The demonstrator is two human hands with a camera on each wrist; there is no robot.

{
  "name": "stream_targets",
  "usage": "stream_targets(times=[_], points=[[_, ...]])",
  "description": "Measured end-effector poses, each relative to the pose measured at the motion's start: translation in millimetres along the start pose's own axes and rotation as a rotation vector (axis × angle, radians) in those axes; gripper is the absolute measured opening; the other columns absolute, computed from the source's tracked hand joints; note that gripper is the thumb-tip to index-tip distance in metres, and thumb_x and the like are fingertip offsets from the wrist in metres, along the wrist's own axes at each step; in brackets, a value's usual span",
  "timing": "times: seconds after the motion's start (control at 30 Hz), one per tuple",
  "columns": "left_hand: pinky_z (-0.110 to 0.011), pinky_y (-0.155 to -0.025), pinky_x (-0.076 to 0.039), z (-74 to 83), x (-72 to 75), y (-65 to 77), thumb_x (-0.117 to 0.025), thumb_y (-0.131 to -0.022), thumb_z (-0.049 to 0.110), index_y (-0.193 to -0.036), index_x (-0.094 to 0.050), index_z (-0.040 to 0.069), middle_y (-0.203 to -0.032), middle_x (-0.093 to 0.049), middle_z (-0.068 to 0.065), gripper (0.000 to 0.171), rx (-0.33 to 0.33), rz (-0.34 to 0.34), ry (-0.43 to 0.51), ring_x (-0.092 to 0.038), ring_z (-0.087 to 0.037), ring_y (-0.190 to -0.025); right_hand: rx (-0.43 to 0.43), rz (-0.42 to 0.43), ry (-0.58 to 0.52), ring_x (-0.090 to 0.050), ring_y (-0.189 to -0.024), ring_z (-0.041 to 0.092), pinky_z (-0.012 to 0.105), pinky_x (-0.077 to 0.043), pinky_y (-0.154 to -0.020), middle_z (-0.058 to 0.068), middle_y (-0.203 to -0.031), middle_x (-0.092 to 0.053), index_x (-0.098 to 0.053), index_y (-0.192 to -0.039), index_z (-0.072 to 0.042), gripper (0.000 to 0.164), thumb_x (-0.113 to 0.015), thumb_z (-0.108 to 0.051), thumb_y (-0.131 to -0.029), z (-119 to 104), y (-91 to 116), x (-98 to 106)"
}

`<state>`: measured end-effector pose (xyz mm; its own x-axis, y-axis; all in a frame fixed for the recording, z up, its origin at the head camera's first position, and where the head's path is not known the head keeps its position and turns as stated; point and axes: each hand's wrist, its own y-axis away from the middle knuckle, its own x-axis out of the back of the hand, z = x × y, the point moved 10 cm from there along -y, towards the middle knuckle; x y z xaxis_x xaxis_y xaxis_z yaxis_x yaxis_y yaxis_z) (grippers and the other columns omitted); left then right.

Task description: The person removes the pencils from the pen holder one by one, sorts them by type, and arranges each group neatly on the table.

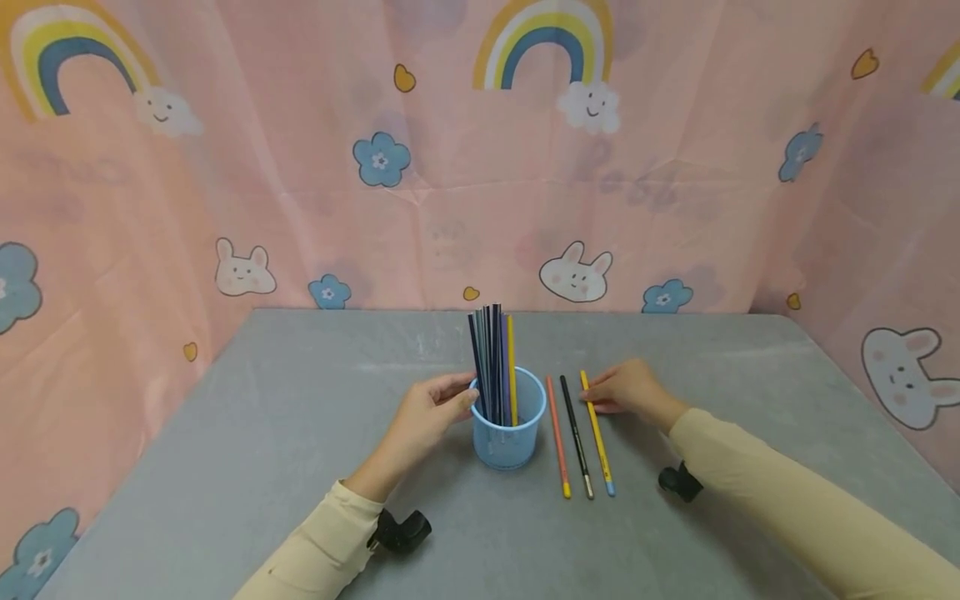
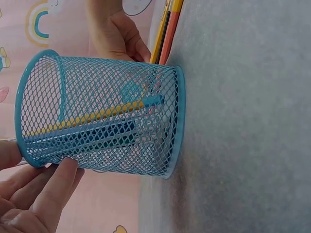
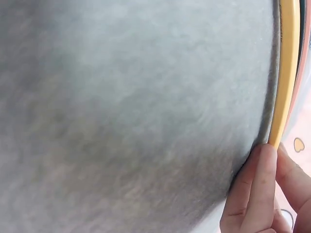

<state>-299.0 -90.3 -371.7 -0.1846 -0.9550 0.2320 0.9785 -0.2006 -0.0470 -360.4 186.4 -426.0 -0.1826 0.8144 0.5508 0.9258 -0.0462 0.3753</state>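
Note:
A light blue mesh pencil cup (image 1: pixel 504 450) stands upright on the table with several dark pencils (image 1: pixel 491 367) and one yellow pencil (image 1: pixel 512 367) in it. My left hand (image 1: pixel 427 412) holds the cup at its left side, thumb at the rim and fingers against the mesh wall. To the cup's right lie a coral-red pencil (image 1: pixel 558 433), a black pencil (image 1: pixel 576 437) and a yellow pencil with a blue end (image 1: pixel 599 442), side by side. With thumb and fingers, my right hand (image 1: pixel 630 390) pinches this yellow pencil near its far end; the right wrist view shows the pinch closely.
The grey tabletop (image 1: pixel 315 400) ends at a pink printed curtain (image 1: pixel 450 225) behind and at both sides. A black wrist camera (image 1: pixel 403 532) is strapped on the left sleeve, another black camera (image 1: pixel 680 482) on the right.

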Motion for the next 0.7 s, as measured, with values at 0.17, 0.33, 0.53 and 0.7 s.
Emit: stream_targets(times=[0.17, 0.33, 0.53, 0.7], points=[[-0.035, -0.091, -0.061, -0.5, 0.0, -0.8, -0.061, -0.099, 0.011, -0.134, -0.059, -0.004, -0.133, -0.063, -0.020, 0.038, -0.003, 0.004, -0.004, -0.066, -0.032, -0.117, 0.003, 0.007, 0.004, -0.066, -0.062, 0.005, 0.021, -0.062, -0.062, 0.009, -0.086, -0.074, -0.071, -0.107, 0.009, 0.028, -0.077, -0.009, -0.086, -3, 1, -2], [-0.035, -0.091, -0.061, -1.6, 0.2, -1.6, -0.061, -0.098, 0.010, -0.134, -0.058, -0.004, -0.134, -0.063, -0.020, 0.038, 0.002, 0.002, 0.009, -0.065, -0.032, -0.118, 0.011, 0.024, 0.020, -0.068, -0.063, 0.007, 0.023, -0.062, -0.062, 0.013, -0.087, -0.074, -0.070, -0.103, 0.010, 0.024, -0.077, -0.005, -0.085, -4, 0, -3], [-0.035, -0.091, -0.061, -1.6, 0.7, -1.6, -0.061, -0.099, 0.011, -0.133, -0.060, -0.003, -0.133, -0.064, -0.020, 0.037, -0.008, 0.005, -0.008, -0.066, -0.031, -0.116, 0.018, 0.034, 0.029, -0.068, -0.064, 0.008, 0.024, -0.063, -0.063, 0.014, -0.090, -0.075, -0.070, -0.104, 0.009, 0.024, -0.077, -0.005, -0.085, -4, -2, -1], [-0.034, -0.090, -0.061, -1.9, 0.4, -1.8, -0.061, -0.099, 0.011, -0.132, -0.060, -0.003, -0.132, -0.064, -0.019, 0.036, -0.003, 0.006, -0.015, -0.067, -0.030, -0.115, 0.104, 0.052, -0.015, -0.071, -0.083, 0.014, 0.029, -0.064, -0.077, 0.022, -0.113, -0.070, -0.065, -0.118, 0.008, 0.034, -0.072, -0.010, -0.091, -15, 7, 7]])
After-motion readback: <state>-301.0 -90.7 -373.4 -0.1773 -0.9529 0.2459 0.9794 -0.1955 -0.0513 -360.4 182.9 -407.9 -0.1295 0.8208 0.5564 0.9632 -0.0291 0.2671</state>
